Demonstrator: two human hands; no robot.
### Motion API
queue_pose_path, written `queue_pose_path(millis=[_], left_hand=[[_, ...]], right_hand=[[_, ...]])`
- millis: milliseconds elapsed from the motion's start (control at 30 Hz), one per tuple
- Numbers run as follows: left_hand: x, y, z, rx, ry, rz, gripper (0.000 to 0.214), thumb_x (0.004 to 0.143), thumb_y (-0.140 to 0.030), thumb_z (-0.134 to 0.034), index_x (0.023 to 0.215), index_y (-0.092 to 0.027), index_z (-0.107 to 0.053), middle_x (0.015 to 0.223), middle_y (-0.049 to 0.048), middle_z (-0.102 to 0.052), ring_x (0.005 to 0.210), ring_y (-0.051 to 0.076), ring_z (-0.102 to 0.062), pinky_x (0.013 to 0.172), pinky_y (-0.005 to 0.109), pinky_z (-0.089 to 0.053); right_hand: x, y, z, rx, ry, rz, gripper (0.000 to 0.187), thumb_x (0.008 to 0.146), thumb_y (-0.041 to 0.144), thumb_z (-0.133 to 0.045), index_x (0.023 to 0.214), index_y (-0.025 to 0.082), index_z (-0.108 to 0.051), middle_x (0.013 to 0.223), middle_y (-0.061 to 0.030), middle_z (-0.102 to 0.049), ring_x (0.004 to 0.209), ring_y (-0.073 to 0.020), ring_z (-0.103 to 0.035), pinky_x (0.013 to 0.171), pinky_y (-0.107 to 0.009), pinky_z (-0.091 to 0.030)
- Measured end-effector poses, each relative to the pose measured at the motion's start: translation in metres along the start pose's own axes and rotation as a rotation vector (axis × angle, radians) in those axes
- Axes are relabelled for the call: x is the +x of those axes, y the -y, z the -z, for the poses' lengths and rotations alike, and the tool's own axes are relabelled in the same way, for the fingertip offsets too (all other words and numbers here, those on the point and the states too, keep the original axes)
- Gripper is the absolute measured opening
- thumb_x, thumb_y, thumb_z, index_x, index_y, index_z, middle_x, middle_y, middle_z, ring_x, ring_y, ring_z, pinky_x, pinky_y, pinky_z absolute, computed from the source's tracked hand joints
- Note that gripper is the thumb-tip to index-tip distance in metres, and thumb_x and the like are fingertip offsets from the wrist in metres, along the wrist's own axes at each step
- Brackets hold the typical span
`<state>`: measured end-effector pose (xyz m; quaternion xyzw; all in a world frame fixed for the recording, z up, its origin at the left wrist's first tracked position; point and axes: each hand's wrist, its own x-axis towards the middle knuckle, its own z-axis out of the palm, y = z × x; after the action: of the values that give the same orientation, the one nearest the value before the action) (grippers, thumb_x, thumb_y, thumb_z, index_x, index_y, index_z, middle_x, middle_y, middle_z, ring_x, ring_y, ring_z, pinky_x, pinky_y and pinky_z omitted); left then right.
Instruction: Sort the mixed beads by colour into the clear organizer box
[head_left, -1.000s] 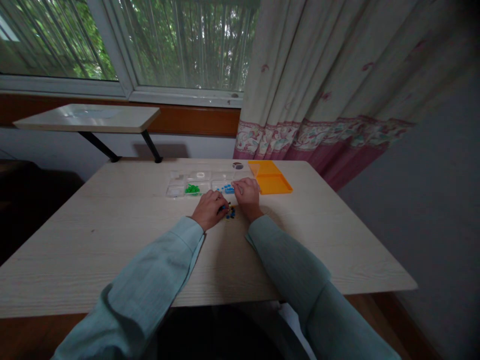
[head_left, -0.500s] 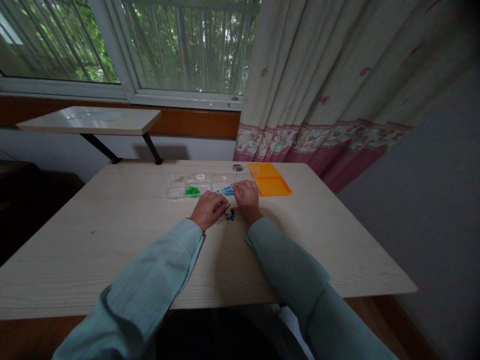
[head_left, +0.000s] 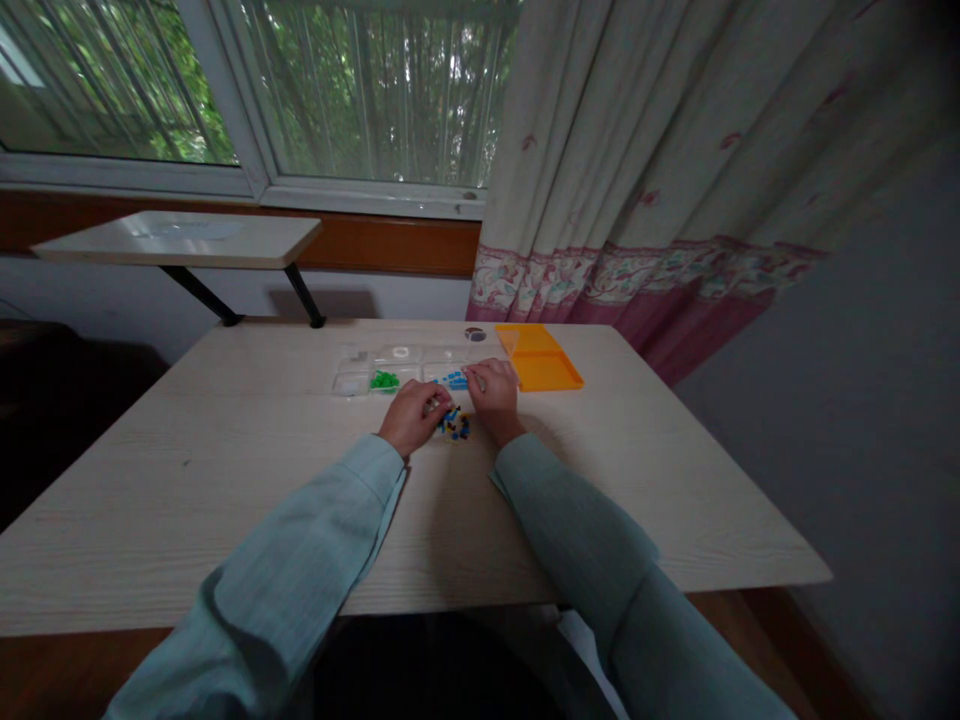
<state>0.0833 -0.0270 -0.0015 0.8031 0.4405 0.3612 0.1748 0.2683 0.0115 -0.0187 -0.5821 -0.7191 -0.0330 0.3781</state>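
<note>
My left hand (head_left: 411,416) is closed, thumb and fingers together at the left edge of a small heap of blue, black and yellow pieces (head_left: 459,428) on the table. Whatever it pinches is too small to name. At the near right part of a clear compartment box (head_left: 352,384), my right hand (head_left: 494,392) has its fingers curled beside small blue pieces (head_left: 454,380). Its fingertips are closed, and I cannot make out what lies between them. Small green pieces (head_left: 385,381) sit in another compartment, left of the blue ones.
An orange open case or tray (head_left: 553,374) lies right of the clear box, near the table's back edge. A dark round mark or fitting (head_left: 475,335) is behind the box. At back left, a raised shelf (head_left: 247,243) stands on black legs. A curtain (head_left: 555,220) hangs behind the table.
My left hand has shifted slightly left and up, uncovering more of the blue and black pieces beside its fingertips. My right hand stays almost where it was.
</note>
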Motion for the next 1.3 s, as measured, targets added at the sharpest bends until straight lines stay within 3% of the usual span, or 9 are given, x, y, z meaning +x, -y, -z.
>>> queue_pose_path(millis=[267, 500, 667, 833, 1033, 1167, 1300], left_hand=[[0.003, 0.015, -0.008, -0.433, -0.105, 0.15, 0.022, 0.084, -0.036, -0.059, 0.098, -0.019, -0.059, 0.091, 0.0043, -0.065, 0.087, 0.016, -0.061, 0.081, 0.03, -0.048], [0.008, 0.02, -0.004, -0.761, -0.23, 0.289, 0.034, 0.077, -0.045, -0.065, 0.099, -0.02, -0.055, 0.084, 0.0011, -0.066, 0.081, 0.014, -0.063, 0.074, 0.026, -0.048], [0.008, 0.013, 0.001, -0.879, -0.242, 0.398, 0.041, 0.073, -0.048, -0.068, 0.102, -0.02, -0.056, 0.084, 0.0005, -0.068, 0.067, 0.012, -0.061, 0.061, 0.024, -0.046], [0.007, 0.013, -0.003, -0.944, -0.226, 0.403, 0.044, 0.071, -0.046, -0.071, 0.102, -0.019, -0.057, 0.075, -0.001, -0.067, 0.059, 0.009, -0.057, 0.057, 0.021, -0.042], [0.007, 0.016, -0.006, -0.859, -0.207, 0.383, 0.04, 0.075, -0.045, -0.068, 0.101, -0.018, -0.056, 0.072, -0.0012, -0.067, 0.058, 0.01, -0.057, 0.055, 0.02, -0.04], [0.006, 0.014, -0.003, -0.59, -0.27, 0.232, 0.025, 0.084, -0.035, -0.059, 0.102, -0.018, -0.057, 0.088, 0.0034, -0.07, 0.082, 0.015, -0.064, 0.073, 0.026, -0.047], [0.004, 0.014, 0.0, -0.337, -0.27, 0.193, 0.02, 0.088, -0.03, -0.054, 0.103, -0.018, -0.06, 0.09, 0.0035, -0.067, 0.079, 0.015, -0.059, 0.075, 0.027, -0.046]], right_hand=[[-0.001, 0.004, 0.003, 0.072, -0.058, 0.097, 0.024, 0.093, 0.034, -0.052, 0.095, 0.022, -0.073, 0.091, -0.0057, -0.065, 0.091, -0.0205, -0.051, 0.084, -0.035, -0.036], [-0.009, 0.027, 0.014, 0.107, 0.049, 0.29, 0.026, 0.092, 0.038, -0.053, 0.107, 0.027, -0.071, 0.093, -0.005, -0.065, 0.096, -0.0196, -0.051, 0.087, -0.035, -0.034], [-0.011, 0.032, 0.015, 0.095, 0.05, 0.31, 0.029, 0.091, 0.04, -0.055, 0.114, 0.028, -0.068, 0.096, -0.0052, -0.064, 0.098, -0.0198, -0.051, 0.086, -0.035, -0.034], [-0.011, 0.034, 0.013, 0.063, 0.024, 0.292, 0.024, 0.092, 0.038, -0.055, 0.106, 0.029, -0.071, 0.095, -0.0047, -0.065, 0.095, -0.0197, -0.051, 0.086, -0.035, -0.034], [-0.01, 0.031, 0.012, 0.059, -0.03, 0.28, 0.017, 0.09, 0.034, -0.058, 0.095, 0.029, -0.074, 0.091, -0.0029, -0.066, 0.093, -0.0192, -0.051, 0.085, -0.035, -0.033], [-0.004, 0.016, 0.012, 0.041, -0.064, 0.179, 0.02, 0.092, 0.034, -0.056, 0.095, 0.026, -0.074, 0.093, -0.0039, -0.066, 0.094, -0.0202, -0.051, 0.085, -0.036, -0.034], [0.0, 0.002, 0.008, 0.014, -0.078, 0.057, 0.022, 0.091, 0.035, -0.055, 0.094, 0.025, -0.075, 0.094, -0.0048, -0.065, 0.094, -0.0216, -0.049, 0.084, -0.036, -0.033]])
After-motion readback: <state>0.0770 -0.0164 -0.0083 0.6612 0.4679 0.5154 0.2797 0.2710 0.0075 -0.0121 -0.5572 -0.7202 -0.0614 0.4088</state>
